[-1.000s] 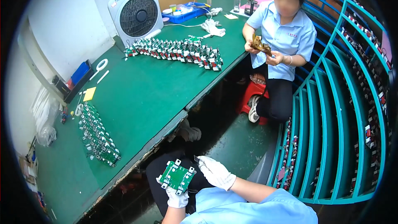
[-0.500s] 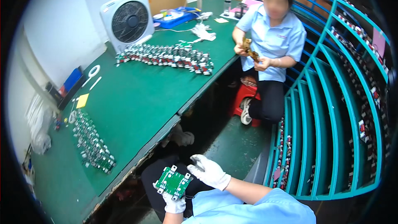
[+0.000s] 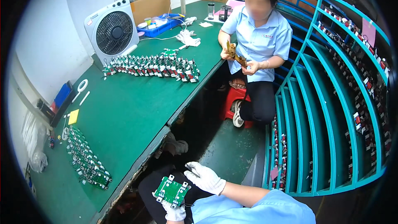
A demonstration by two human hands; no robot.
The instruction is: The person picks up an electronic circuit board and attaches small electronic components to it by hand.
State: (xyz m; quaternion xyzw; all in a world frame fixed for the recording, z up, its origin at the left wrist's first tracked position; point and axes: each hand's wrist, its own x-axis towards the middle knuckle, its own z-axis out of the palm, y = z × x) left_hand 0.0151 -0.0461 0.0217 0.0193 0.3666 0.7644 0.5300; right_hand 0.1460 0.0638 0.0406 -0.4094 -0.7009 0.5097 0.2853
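My left hand [image 3: 174, 212], in a white glove, holds a green circuit board [image 3: 171, 191] from below, over my lap. Metal tabs stick out at the board's corners, and the board hides most of those fingers. Just right of the board, my white-gloved right hand [image 3: 206, 178] hovers apart from it. Its fingers are partly stretched and apart, with nothing visible in them.
Rows of circuit boards [image 3: 151, 66] and a second batch of boards [image 3: 87, 157] lie on the green table [image 3: 124, 112]. A fan [image 3: 114, 33] stands behind. Across from me, a seated person [image 3: 259, 37] handles brownish strips. Teal shelving [image 3: 313, 141] curves along the right.
The view has shifted slightly, so the table and shelving sit further left. My right hand's fingers look a little straighter. The board stays in my left hand.
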